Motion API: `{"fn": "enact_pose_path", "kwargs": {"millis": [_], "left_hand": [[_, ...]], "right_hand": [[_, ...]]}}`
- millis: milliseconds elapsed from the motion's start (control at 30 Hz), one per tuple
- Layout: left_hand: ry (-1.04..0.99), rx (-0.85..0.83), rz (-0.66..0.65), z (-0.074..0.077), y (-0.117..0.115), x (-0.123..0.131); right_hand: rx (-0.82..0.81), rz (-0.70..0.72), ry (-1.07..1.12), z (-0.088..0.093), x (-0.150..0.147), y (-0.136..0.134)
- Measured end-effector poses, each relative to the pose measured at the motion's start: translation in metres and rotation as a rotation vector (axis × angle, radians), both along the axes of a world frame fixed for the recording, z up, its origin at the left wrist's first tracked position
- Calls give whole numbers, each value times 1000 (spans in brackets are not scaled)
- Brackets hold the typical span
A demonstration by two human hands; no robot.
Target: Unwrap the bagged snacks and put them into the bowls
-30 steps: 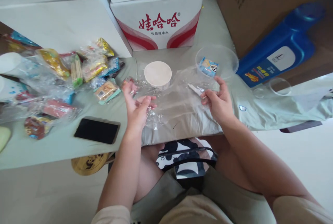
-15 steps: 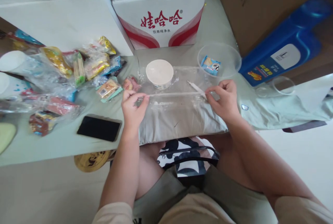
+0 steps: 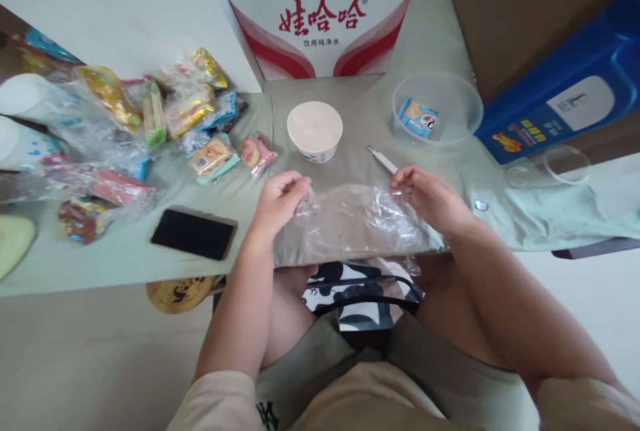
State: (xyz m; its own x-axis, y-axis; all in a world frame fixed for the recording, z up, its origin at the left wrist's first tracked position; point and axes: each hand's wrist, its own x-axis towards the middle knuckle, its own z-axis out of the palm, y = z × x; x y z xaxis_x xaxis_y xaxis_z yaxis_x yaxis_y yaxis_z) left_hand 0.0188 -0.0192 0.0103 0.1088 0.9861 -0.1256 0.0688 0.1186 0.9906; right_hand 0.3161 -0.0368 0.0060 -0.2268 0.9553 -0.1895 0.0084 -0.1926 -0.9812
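Observation:
A clear plastic bag [image 3: 355,224] lies crumpled at the near edge of the cloth-covered table [image 3: 125,264]. My left hand [image 3: 277,201] pinches its left end, fingers closed. My right hand [image 3: 430,197] pinches the right end, fingers curled on the film. Behind the bag stand a white paper bowl [image 3: 315,129] and a small white stick [image 3: 383,159]. A clear plastic bowl [image 3: 437,107] farther right holds a blue snack packet [image 3: 419,117].
Several wrapped snacks [image 3: 165,124] are heaped at left, with a black phone [image 3: 194,234] in front. A red-and-white carton [image 3: 320,14] stands behind, a blue bottle [image 3: 565,84] and a brown cardboard box [image 3: 525,4] at right. A clear ring lid [image 3: 567,164] lies far right.
The bag was stretched flat between both hands in front of the bowl. It is now pulled toward me and bunched up, and both hands have come closer to the table edge.

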Motion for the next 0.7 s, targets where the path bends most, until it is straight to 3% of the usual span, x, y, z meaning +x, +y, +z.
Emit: {"fn": "enact_pose_path", "kwargs": {"millis": [33,100,200,267,367,400,467,533,600,700], "left_hand": [[44,-50,-106,1,1,3],[108,-145,-303,4,2,11],[128,-219,-486,8,2,22],[60,-229,-496,10,2,24],[-148,-218,-305,12,4,19],[-201,-207,-218,12,4,16],[-232,-183,-101,11,5,12],[-194,-164,-69,9,5,13],[-159,-155,-79,6,4,19],[-133,-168,-108,1,5,28]], "right_hand": [[22,-54,0,-5,-4,4],[107,-21,-85,-12,-14,8],[160,277,-219,-10,-34,6],[30,550,-214,-5,-45,0],[-211,820,-141,4,-55,-8],[-260,832,-93,6,-57,-9],[-315,705,28,6,-58,-10],[-361,514,102,4,-58,-9],[-397,412,105,1,-61,-8],[-347,547,30,-1,-66,-12]]}}
